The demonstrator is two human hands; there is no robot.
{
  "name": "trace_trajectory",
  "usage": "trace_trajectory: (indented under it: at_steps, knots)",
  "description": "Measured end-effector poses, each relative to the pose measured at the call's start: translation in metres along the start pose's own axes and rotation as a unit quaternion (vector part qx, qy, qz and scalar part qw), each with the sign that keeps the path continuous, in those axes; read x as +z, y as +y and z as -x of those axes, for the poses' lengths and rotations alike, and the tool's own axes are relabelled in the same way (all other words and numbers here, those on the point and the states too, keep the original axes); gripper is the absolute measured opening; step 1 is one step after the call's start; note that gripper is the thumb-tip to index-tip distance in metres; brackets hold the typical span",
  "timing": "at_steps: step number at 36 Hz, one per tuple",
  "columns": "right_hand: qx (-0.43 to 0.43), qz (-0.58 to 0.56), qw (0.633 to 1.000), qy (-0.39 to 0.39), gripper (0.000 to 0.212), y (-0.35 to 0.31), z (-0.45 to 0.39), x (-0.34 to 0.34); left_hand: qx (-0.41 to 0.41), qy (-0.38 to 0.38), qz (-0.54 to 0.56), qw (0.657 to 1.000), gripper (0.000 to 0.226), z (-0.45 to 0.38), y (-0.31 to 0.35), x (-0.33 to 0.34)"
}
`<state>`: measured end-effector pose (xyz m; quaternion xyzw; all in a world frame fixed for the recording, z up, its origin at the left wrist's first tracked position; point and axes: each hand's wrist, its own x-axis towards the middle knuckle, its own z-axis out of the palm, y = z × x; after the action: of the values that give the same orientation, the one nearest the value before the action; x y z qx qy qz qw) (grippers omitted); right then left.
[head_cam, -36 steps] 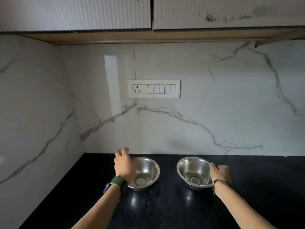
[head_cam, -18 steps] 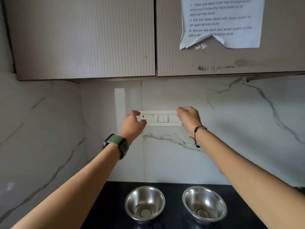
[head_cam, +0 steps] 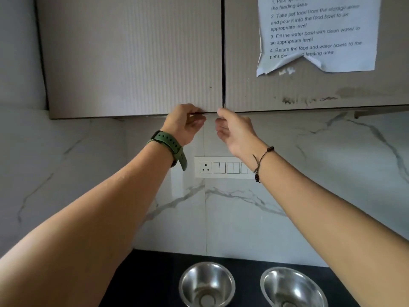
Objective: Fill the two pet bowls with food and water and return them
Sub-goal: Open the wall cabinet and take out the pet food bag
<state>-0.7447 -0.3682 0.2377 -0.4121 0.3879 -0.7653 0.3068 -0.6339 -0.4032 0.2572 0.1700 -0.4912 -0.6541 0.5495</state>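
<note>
Nearest, at the bottom edge, two steel bowls stand side by side on the black counter [head_cam: 155, 273], apart from each other: the left bowl [head_cam: 207, 284] and the right bowl [head_cam: 292, 289], both with nothing in them that shows, and neither touched by a hand. Two bare forearms rise from the near corners toward the wall cabinets. The left wrist carries one green watch [head_cam: 171, 147]; the right wrist carries one dark cord bracelet [head_cam: 261, 160]. Behind the wrists, on the marble wall [head_cam: 309, 173], sits one white switch plate [head_cam: 221, 167] with a socket at its left end, its right end hidden by the right wrist. Farther up, the left hand [head_cam: 184, 125] has its fingers curled, the fingertips hooked at the bottom edge of the left door [head_cam: 132, 58] near its right corner, gripping that edge. The right hand [head_cam: 234, 129] is just beside it, a small gap between the two hands; its fingers are loosely bent and spread, its upper fingertip touching the underside of the cabinet by the seam, holding nothing. Two doors meet at that seam, both flush. On the right door [head_cam: 309, 91] hangs one torn paper sheet [head_cam: 316, 36] with numbered printed steps.
</note>
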Motion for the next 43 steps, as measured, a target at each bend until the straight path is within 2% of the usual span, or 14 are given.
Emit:
trace_trajectory:
  at_steps: [2,5,9,11,14,17,20,23,24,26,32,36,40,43]
  knots:
    - [0.026,-0.086,0.996,-0.010,0.028,-0.003,0.002,0.005,0.004,0.013,0.024,1.000,0.018,0.001,0.003,-0.001]
    - [0.050,-0.174,0.983,-0.040,0.005,-0.005,0.007,0.012,-0.004,0.036,0.119,0.992,0.008,0.007,0.005,0.000]
    - [0.068,-0.249,0.965,-0.041,0.004,-0.003,0.010,0.014,0.013,0.056,0.126,0.990,0.008,0.017,0.004,0.007]
    - [0.074,-0.281,0.956,-0.046,0.006,-0.001,0.013,0.014,0.025,0.089,0.080,0.992,0.010,0.020,0.004,0.007]
    - [0.075,-0.327,0.940,-0.058,0.011,0.002,0.019,0.017,0.070,0.165,-0.064,0.982,0.002,0.020,0.006,0.006]
    - [0.065,-0.346,0.934,-0.063,0.016,0.002,0.028,0.023,0.110,0.248,-0.134,0.953,0.036,0.034,0.007,0.009]
    - [0.040,-0.353,0.932,-0.072,0.023,0.000,0.040,0.028,0.188,0.262,-0.205,0.924,0.055,0.048,0.005,0.009]
    - [0.011,-0.356,0.930,-0.085,0.028,-0.002,0.052,0.034,0.325,0.279,-0.316,0.847,0.020,0.061,0.001,0.002]
    - [0.000,-0.352,0.932,-0.089,0.028,-0.002,0.056,0.036,0.361,0.277,-0.356,0.816,0.010,0.064,0.000,0.000]
    - [-0.019,-0.345,0.933,-0.103,0.029,-0.003,0.061,0.042,0.409,0.253,-0.399,0.781,0.013,0.069,0.001,-0.004]
    - [-0.002,-0.414,0.895,-0.164,0.035,-0.005,0.074,0.061,0.423,0.149,-0.413,0.793,0.020,0.093,0.029,0.002]
    - [0.003,-0.458,0.864,-0.207,0.042,-0.003,0.087,0.078,0.379,0.134,-0.429,0.809,0.057,0.106,0.058,0.003]
    - [-0.058,-0.432,0.870,-0.229,0.039,-0.003,0.100,0.087,0.373,0.117,-0.442,0.807,0.071,0.120,0.074,0.012]
    - [-0.103,-0.372,0.886,-0.257,0.038,0.000,0.111,0.087,0.373,0.125,-0.490,0.778,0.075,0.126,0.080,0.019]
